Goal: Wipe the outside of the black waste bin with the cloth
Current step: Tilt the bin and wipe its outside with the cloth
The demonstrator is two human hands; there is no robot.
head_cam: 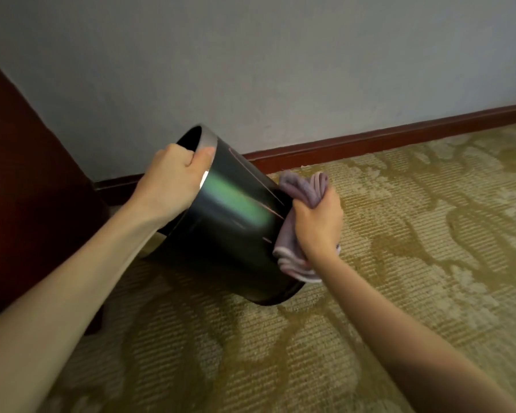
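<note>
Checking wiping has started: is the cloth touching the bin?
Touching. Head view shows the purple cloth, gripped by the right hand, pressed against the black waste bin.

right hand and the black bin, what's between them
The purple cloth, bunched up. The right hand grips it, and it lies against the bin's side wall, near the base. This shows in the head view.

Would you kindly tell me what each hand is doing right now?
Left hand: closed, gripping the rim of the tilted black waste bin.
Right hand: closed round the bunched purple cloth, held against the bin's side.
</note>
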